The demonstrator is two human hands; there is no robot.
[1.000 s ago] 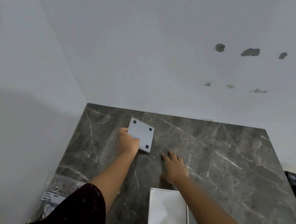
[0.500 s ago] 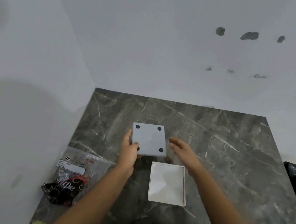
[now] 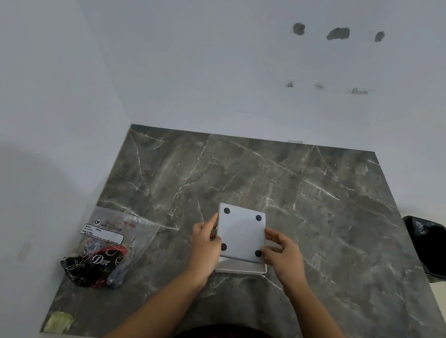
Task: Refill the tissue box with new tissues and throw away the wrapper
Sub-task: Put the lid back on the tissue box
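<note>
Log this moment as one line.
both hands: left hand, right hand hold grey box base over white tray | wrapper still on counter | bin right

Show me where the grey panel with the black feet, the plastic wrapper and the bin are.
grey panel [image 3: 240, 234], head view, middle of its face
plastic wrapper [image 3: 118, 229], head view, clear upper part
bin [image 3: 437, 250], head view, black liner
</note>
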